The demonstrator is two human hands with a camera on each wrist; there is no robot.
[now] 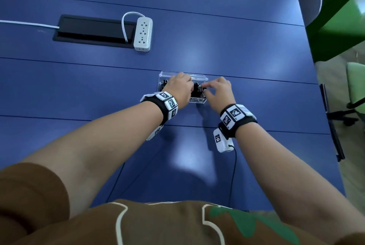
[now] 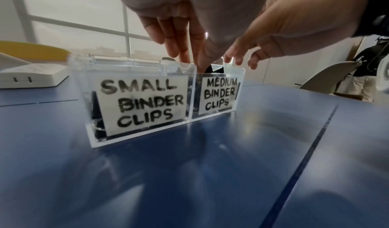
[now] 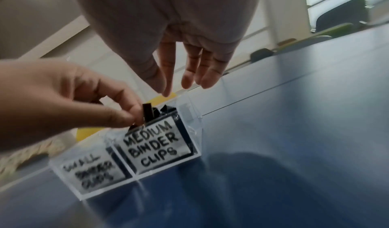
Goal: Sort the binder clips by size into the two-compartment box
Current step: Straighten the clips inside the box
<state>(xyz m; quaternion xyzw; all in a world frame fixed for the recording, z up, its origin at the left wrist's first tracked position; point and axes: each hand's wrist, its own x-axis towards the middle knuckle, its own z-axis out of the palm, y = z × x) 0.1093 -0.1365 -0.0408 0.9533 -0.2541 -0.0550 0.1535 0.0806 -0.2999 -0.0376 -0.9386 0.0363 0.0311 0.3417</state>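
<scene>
A clear two-compartment box [image 1: 201, 77] stands on the blue table, labelled "SMALL BINDER CLIPS" [image 2: 143, 105] and "MEDIUM BINDER CLIPS" [image 3: 155, 148]. My left hand [image 1: 187, 86] reaches over the box, and thumb and finger pinch a black binder clip [image 3: 148, 113] at the top of the medium compartment. The same clip [image 2: 210, 69] shows under the left fingertips [image 2: 185, 58]. My right hand [image 3: 185, 81] hovers just above the medium side, fingers straight and spread, holding nothing. Black clips [image 1: 198, 88] lie in the medium compartment, and others [image 2: 96, 108] in the small one.
A white power strip [image 1: 142, 34] and a black cable hatch [image 1: 92, 30] lie at the far left of the table [image 1: 237, 47]. The table's right edge runs past green chairs [image 1: 355, 86]. A thin black cable [image 1: 234, 169] trails from my right wrist.
</scene>
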